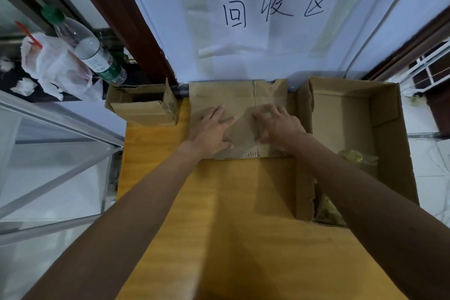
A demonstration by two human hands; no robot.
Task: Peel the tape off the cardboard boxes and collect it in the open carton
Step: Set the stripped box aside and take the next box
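A flattened cardboard box (233, 95) lies at the far end of the yellow wooden table (219, 202), against the wall. My left hand (210, 128) rests flat on its left half, fingers spread and pointing right. My right hand (277, 126) lies on its right half with fingers bent onto the cardboard; whether it pinches tape is unclear. Glossy clear tape (243, 129) seems to run across the box between the hands. The open carton (345, 134) stands to the right, with crumpled yellowish tape (358, 157) inside it.
A smaller open cardboard box (143, 105) sits at the table's far left corner. A plastic bottle (90, 48) and a white plastic bag (56, 66) lie on a dark sill at the upper left. A white sheet with handwritten characters (275, 10) covers the wall.
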